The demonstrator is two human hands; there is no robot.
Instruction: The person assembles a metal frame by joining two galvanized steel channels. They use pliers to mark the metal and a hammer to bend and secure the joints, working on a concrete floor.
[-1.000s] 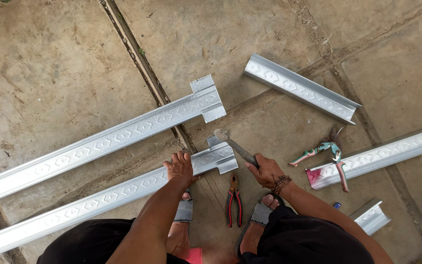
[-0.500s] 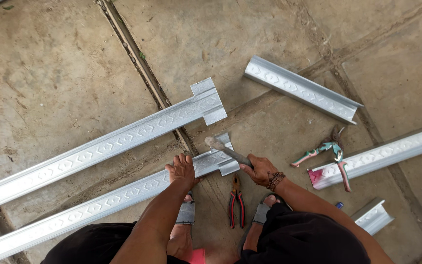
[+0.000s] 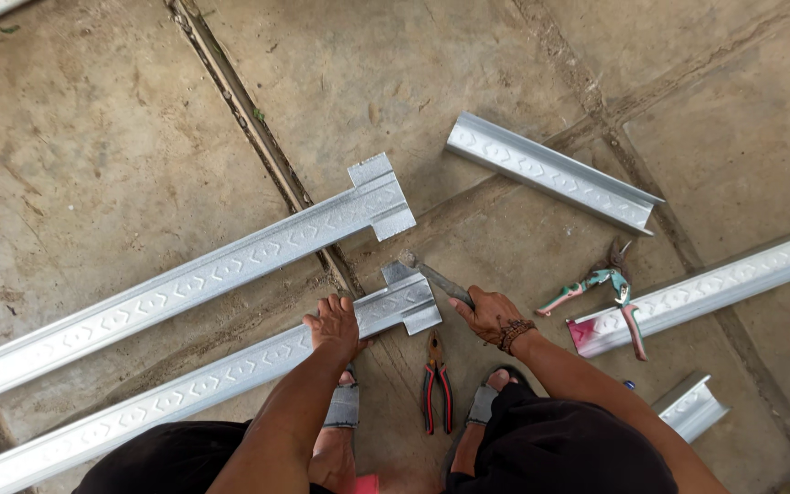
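Observation:
I squat over a long embossed metal channel [image 3: 230, 375] lying on the concrete floor. My left hand [image 3: 334, 325] presses flat on it close to its flanged end [image 3: 411, 297]. My right hand [image 3: 489, 316] grips the handle of a hammer [image 3: 433, 277], whose head rests at the top corner of that flanged end. Red-handled pliers [image 3: 435, 381] lie on the floor between my sandalled feet.
A second long channel [image 3: 212, 270] lies parallel just beyond. A short channel piece [image 3: 550, 172] sits at upper right, another long one [image 3: 715, 288] at right with teal-and-pink tin snips [image 3: 610, 288] on it. A small offcut [image 3: 692, 405] lies at lower right.
The hammer has swung down from a raised angle onto the channel's flanged end. My left hand stays pressed on the channel.

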